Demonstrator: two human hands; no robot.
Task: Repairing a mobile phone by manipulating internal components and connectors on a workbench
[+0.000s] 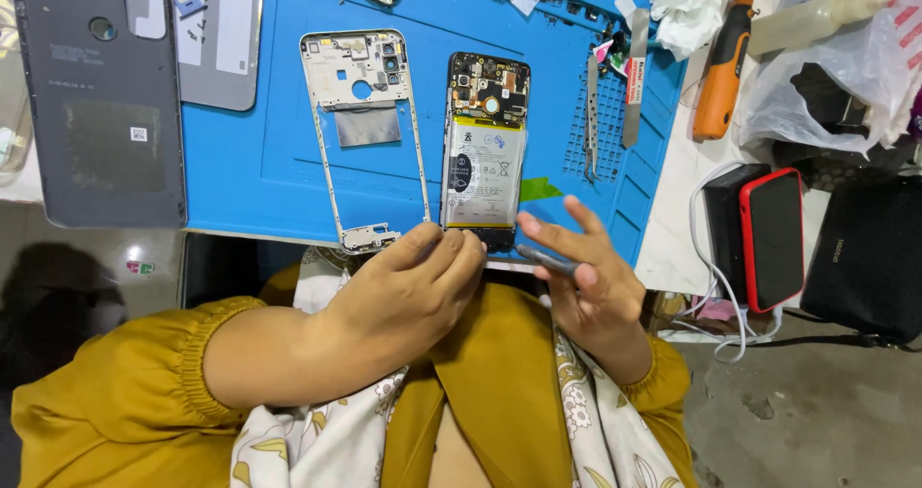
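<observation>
An opened phone [485, 152] lies on a blue work mat [269, 161], its battery and circuit board exposed. My left hand [408, 291] rests at the mat's near edge, fingertips pinched against the phone's bottom end. My right hand [586, 277] is just right of that end and holds a thin grey metal tool [547, 260] between thumb and fingers, other fingers spread. A white mid-frame [363, 133] lies left of the phone.
A grey back cover [101, 94] lies at the far left. Tweezers and a metal pry tool [634, 75] sit on the mat's right side. An orange electric screwdriver [720, 61], plastic bags, a red-cased phone [773, 238] and a black pouch [869, 257] stand to the right.
</observation>
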